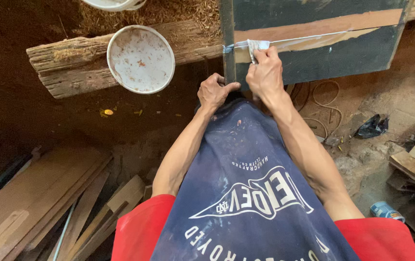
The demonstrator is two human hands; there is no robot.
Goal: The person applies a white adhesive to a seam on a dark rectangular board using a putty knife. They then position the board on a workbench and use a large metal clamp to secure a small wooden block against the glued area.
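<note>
A white round bucket (141, 59) stands at the far left on a rough wooden beam (67, 67), its inside empty but for pale smears and a few reddish flecks; the rim of a second white container (113, 4) shows at the top edge, its contents cut off from view. Sawdust (178, 12) lies heaped behind the beam. To the right of the bucket leans a dark green board (333, 53) with a bare brownish stripe across it. The right hand (265, 72) is closed on a folded piece of pale sandpaper or cloth (256, 47), pressed against the board's near-left corner at the stripe. The left hand (214, 92) sits just below and to the left, its fingers curled shut around the board's left edge. A dark blue apron (246, 193) with white lettering and a pennant-shaped print hangs below the arms, over red fabric. On the earth floor at the right lie a crumpled black bag (372, 126), and nearer, a small blue can (385, 211) on its side. Loose wooden planks (48, 208) lie at the near left.
</note>
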